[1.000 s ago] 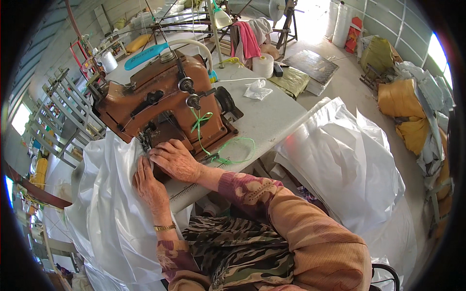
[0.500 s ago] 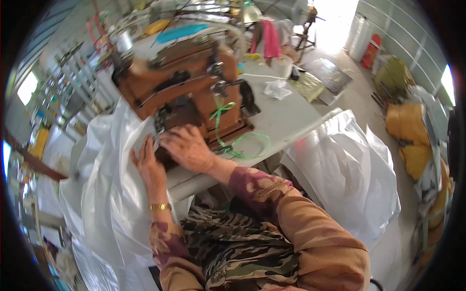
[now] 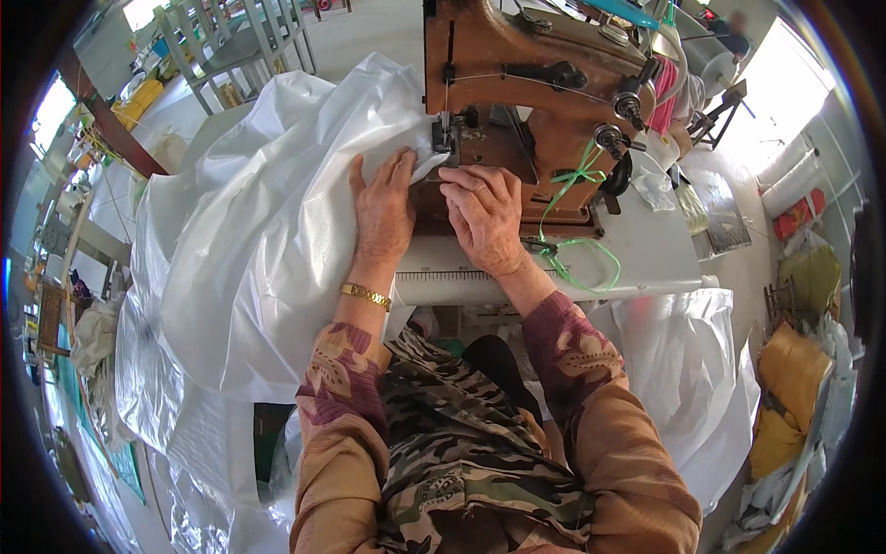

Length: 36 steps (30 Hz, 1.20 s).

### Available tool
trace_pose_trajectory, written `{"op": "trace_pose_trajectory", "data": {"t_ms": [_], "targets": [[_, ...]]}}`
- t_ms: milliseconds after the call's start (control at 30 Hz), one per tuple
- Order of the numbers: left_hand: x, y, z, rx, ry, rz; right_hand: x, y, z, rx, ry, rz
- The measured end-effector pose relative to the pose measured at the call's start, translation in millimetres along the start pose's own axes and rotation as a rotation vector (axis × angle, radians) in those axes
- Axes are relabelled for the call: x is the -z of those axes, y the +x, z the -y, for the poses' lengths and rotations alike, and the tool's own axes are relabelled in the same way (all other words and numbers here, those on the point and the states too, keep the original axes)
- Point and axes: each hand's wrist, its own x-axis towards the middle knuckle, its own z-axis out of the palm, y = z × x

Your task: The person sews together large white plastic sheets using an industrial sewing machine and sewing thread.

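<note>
The person wears a long-sleeved top: tan-brown fabric over the upper arms, with purple forearm sections printed with pale floral shapes. A gold link bracelet (image 3: 366, 295) sits on the left wrist. The left hand (image 3: 384, 210) and right hand (image 3: 486, 218) are bare, without gloves. A camouflage-patterned garment (image 3: 461, 443) in green, brown and black covers the lap.

I see a red cylindrical package (image 3: 799, 214) with a pale band lying at far right on the floor. Just above it lie white wrapped rolls (image 3: 786, 172). No screens or signs show.
</note>
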Motion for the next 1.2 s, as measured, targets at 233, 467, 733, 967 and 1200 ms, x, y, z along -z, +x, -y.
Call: {"op": "trace_pose_trajectory", "data": {"t_ms": [233, 467, 733, 967, 1200], "targets": [[-1.8, -1.6, 1.3, 0.004, -0.008, -0.022, -0.9, 0.3, -1.5, 0.026, -0.026, 0.015], [0.8, -5.1, -3.4, 0.007, 0.019, -0.017, 0.2, 1.9, -2.2, 0.020, 0.003, 0.023], [0.4, -6.9, -3.6, -0.001, 0.004, -0.043, -1.6, 1.5, -1.0, 0.022, -0.031, 0.021], [-0.8, -7.5, -2.4, 0.008, -0.003, -0.071, -3.1, 0.3, -2.1, 0.018, -0.046, 0.036], [-0.3, -8.6, -2.5, 0.013, -0.015, -0.068, -4.2, -1.1, -1.5, -0.002, -0.048, 0.045]]}}
